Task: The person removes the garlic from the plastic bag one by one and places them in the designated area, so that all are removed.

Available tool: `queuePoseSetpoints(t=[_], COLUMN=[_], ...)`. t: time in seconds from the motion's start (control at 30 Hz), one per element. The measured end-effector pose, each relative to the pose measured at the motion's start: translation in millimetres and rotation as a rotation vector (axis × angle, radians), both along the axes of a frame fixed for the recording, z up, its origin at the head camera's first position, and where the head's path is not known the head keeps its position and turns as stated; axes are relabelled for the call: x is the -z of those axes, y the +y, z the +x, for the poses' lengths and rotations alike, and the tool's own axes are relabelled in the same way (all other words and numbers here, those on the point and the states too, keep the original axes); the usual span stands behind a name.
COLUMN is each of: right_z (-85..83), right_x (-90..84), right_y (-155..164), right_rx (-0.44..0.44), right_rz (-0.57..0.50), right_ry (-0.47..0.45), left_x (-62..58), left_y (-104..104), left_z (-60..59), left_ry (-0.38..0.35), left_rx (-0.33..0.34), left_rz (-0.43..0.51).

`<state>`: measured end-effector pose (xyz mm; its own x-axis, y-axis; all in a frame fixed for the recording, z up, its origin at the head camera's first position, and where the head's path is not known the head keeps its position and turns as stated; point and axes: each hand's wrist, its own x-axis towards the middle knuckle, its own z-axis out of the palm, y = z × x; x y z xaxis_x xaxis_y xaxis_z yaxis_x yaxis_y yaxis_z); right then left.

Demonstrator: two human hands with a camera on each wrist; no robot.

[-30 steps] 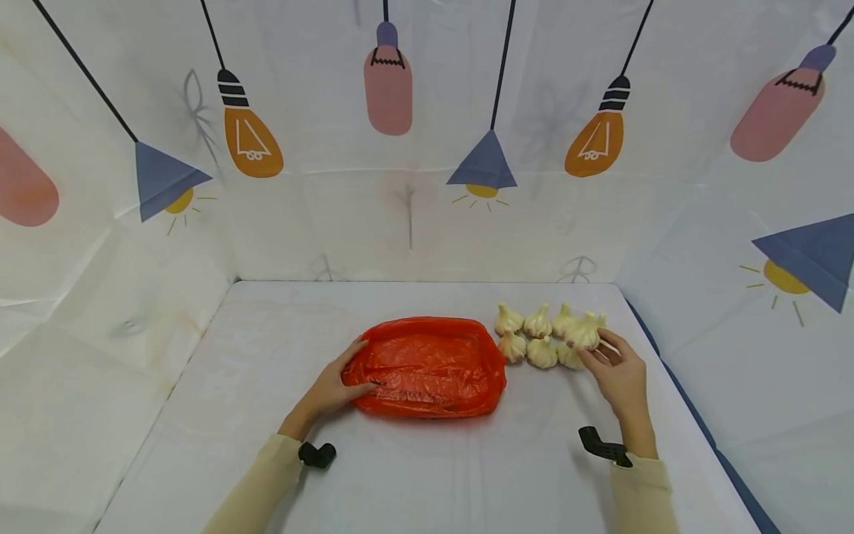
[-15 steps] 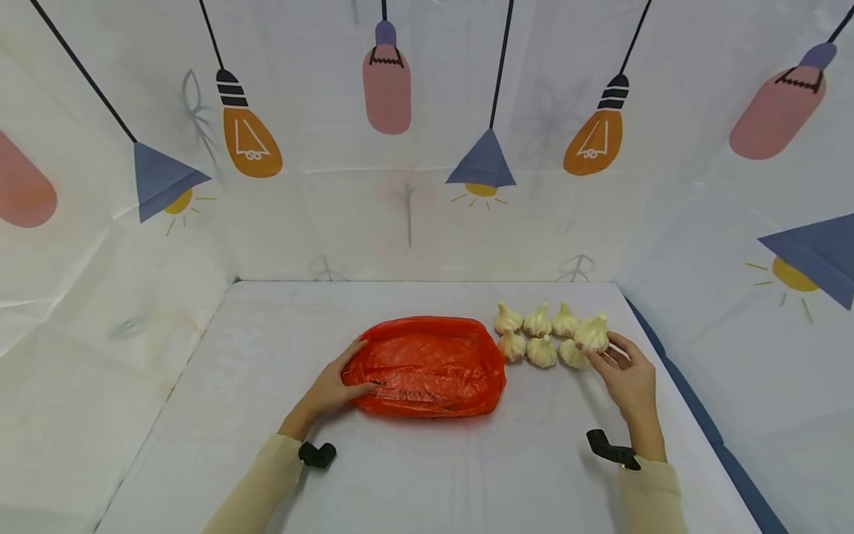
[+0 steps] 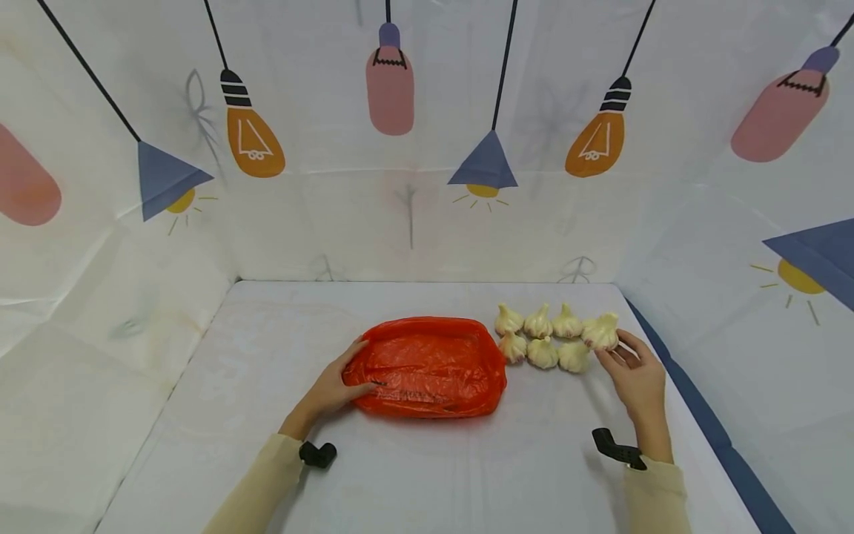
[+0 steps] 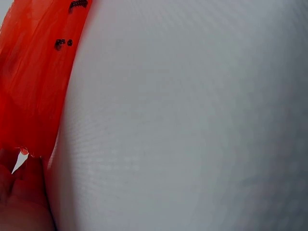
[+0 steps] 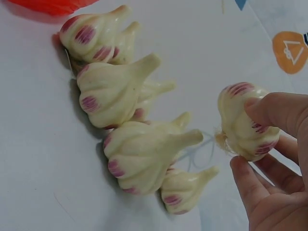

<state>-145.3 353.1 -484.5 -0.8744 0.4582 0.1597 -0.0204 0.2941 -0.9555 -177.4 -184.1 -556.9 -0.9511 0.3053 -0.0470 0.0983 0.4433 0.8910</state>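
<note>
An orange-red plastic bag (image 3: 427, 367) lies flat in the middle of the white table (image 3: 427, 475). My left hand (image 3: 353, 369) rests on its left end, fingers spread along the edge; the left wrist view shows the bag (image 4: 38, 82) close up. Several white garlic bulbs (image 3: 542, 353) with purple streaks sit in two rows right of the bag. My right hand (image 3: 610, 347) pinches one garlic bulb (image 3: 600, 332) at the right end of the rows. In the right wrist view that held bulb (image 5: 240, 118) hangs between my fingers (image 5: 279, 110), apart from the bulbs on the table (image 5: 144, 154).
White sheets printed with lamps form walls at the back (image 3: 427, 208), left and right of the table. The table's right edge (image 3: 694, 423) with a blue strip runs close to my right hand.
My right hand has carried the held garlic bulb a little to the right, along the end of the rows. The left hand and the bag have not moved.
</note>
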Motion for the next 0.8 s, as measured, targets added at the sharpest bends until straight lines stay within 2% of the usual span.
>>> queuePoseSetpoints(t=[0.07,0.23,0.37,0.57,0.8], right_z=[-0.7,-1.5,-0.5,0.8,1.5], right_x=[2.4,7.9,11.4,17.9,29.7], right_y=[3.1,8.6,11.8,17.1,25.3], right_rx=[0.008,0.035,0.056,0.068,0.088], right_rz=[-0.020,-0.148,-0.198,-0.219,-0.179], right_ry=[0.008,0.018,0.014,-0.004,-0.070], left_x=[-0.1,-0.6,-1.6,-2.2,-2.2], left_y=[0.3,1.3,2.0,2.2,1.2], left_z=[0.0,-0.3,-0.5,-0.4,0.1], left_ry=[0.000,-0.006,-0.005,0.009,0.021], left_rx=[0.003,0.007,0.008,0.010,0.010], left_rz=[-0.007,-0.020,-0.030,-0.031,-0.027])
